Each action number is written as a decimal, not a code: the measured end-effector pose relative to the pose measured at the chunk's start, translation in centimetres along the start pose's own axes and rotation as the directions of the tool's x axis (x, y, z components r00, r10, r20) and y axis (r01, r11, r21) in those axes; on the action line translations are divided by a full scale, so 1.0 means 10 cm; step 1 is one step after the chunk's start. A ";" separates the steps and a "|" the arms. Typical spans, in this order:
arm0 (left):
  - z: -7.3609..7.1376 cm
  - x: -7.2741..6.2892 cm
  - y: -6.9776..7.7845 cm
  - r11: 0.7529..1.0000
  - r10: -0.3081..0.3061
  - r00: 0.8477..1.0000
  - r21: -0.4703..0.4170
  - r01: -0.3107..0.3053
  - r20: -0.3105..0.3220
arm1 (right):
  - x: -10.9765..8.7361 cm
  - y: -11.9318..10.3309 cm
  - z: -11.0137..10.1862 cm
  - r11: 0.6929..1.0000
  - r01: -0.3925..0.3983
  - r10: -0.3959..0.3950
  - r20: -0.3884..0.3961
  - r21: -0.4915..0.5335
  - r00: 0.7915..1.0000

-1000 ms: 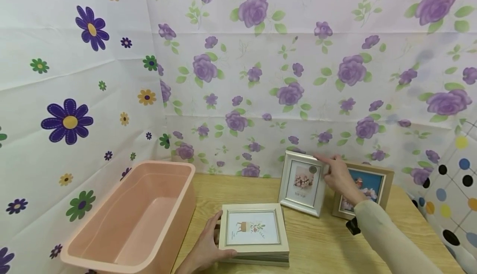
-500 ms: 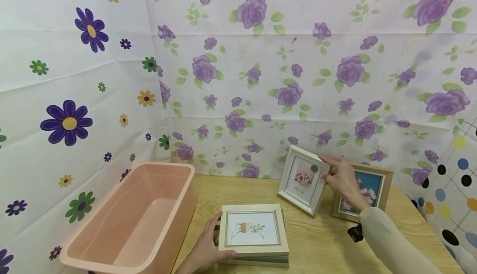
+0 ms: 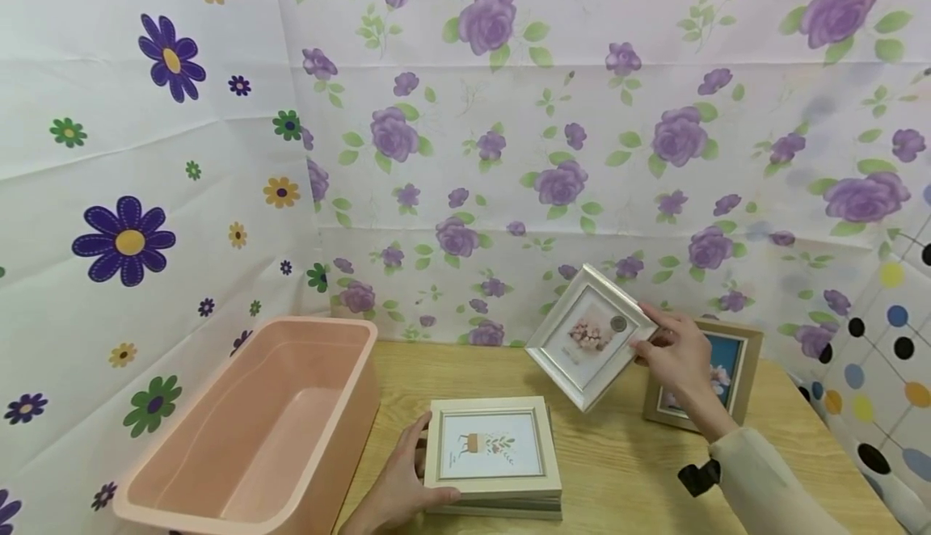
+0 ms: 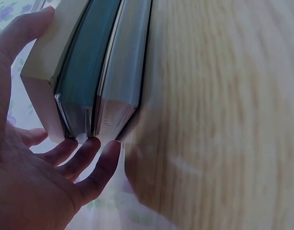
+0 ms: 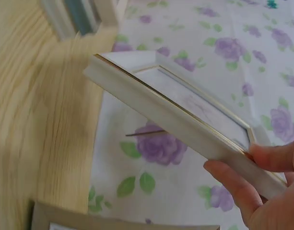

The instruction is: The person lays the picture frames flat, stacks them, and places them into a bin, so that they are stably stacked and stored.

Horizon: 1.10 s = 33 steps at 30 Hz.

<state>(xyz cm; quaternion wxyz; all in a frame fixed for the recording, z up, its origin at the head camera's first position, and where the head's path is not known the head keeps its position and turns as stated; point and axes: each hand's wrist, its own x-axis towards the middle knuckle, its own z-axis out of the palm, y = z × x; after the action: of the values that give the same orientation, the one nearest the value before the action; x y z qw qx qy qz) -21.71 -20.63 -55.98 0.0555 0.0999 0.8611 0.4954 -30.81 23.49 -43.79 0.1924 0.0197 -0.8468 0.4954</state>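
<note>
A pink plastic bin sits at far left, beside a person's left hand, which grips the left end of a stack of picture frames lying flat on the wooden table, thumb at the near corner, fingertips against the frames' ends. The topmost carries a plant print. To the right and farther back, a white picture frame with a pink-flower print tilts before a purple-rose cloth, its edge pinched between the right hand's thumb and fingers. Partly behind that hand, a tan picture frame stands on the table.
</note>
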 end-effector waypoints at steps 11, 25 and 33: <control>-0.01 -0.01 0.04 0.998 -0.013 1.000 0.064 0.013 -0.008 | -0.28 -0.18 -0.01 0.907 -0.209 0.211 0.032 0.365 0.977; -0.05 -0.04 0.55 0.999 -0.050 0.979 -0.031 0.045 -0.196 | -0.73 -0.36 0.21 0.697 -0.295 0.403 -0.017 0.654 0.915; -0.05 0.05 0.82 0.879 0.048 0.999 -0.475 -0.041 0.003 | -1.03 -0.47 0.34 0.635 -0.340 0.453 0.022 0.694 0.891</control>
<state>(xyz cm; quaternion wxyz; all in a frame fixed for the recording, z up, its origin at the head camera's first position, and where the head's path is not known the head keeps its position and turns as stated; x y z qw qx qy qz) -21.30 -16.94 -48.60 0.0730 0.1065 0.7106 0.6916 -21.25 16.60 -44.88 0.1227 -0.1363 -0.5709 0.8003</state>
